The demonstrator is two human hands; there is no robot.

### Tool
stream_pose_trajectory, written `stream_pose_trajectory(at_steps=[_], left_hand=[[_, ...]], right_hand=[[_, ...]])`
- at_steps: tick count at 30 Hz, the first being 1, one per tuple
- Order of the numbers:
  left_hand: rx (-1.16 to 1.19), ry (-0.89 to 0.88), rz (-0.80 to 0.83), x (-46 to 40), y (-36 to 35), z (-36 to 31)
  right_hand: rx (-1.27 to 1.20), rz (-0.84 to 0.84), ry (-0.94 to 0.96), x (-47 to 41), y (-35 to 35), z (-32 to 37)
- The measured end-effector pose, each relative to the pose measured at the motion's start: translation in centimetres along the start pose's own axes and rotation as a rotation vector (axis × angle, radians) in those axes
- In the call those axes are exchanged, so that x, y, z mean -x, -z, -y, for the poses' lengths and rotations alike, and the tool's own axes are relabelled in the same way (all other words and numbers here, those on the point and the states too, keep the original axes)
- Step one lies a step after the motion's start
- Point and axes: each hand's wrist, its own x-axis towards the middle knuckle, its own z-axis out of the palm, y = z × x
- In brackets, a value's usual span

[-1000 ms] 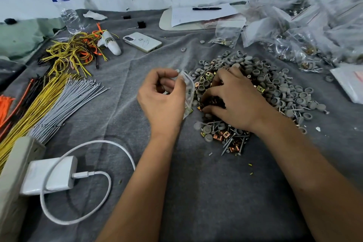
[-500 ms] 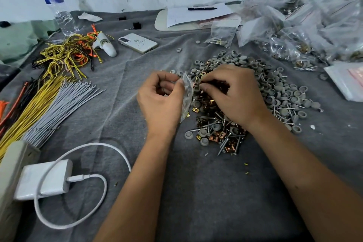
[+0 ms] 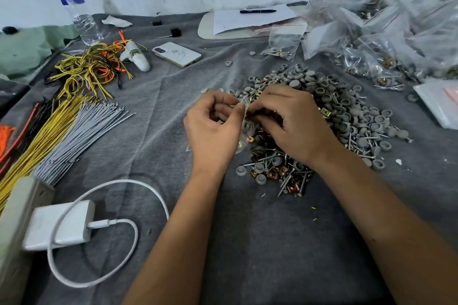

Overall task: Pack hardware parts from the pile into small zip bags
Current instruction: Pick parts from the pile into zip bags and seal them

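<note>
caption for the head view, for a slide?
Left hand holds a small zip bag open while right hand feeds parts from the hardware pile.

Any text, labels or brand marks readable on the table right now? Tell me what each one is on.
Nothing reads clearly.
Water bottle: blue label, print too blurred.
Phone: dark scribble-like mark on its back, not legible.
White gadget by the wires: small dark-and-yellow emblem, too small.
Paper under the pen: no visible writing.
</note>
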Motion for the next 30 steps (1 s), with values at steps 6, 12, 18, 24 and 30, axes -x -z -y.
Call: stream_pose_trajectory(at_steps=[6,12,18,24,30], left_hand=[[0.027,0.023,-0.024,0.05,0.17,-0.26],[0.039,0.04,-0.027,0.12,0.18,-0.37],[0.026,0.02,-0.014,0.07,0.32,-0.56],[0.009,-0.008,0.045,0.03,0.43,-0.45],[-0.22,-0.166,0.209,-0.19,0.85,-0.22]], right_hand=[[-0.029,-0.031,-0.001,-0.02,0.05,0.26],[-0.029,-0.076,-0.029,0.09,0.28,0.6],[0.013,-0.081,-0.007,0.08,0.48,0.63],[-0.004,-0.085,-0.021,-0.02,0.25,0.53],[-0.075,-0.047,-0.221,-0.03,0.34,0.17]])
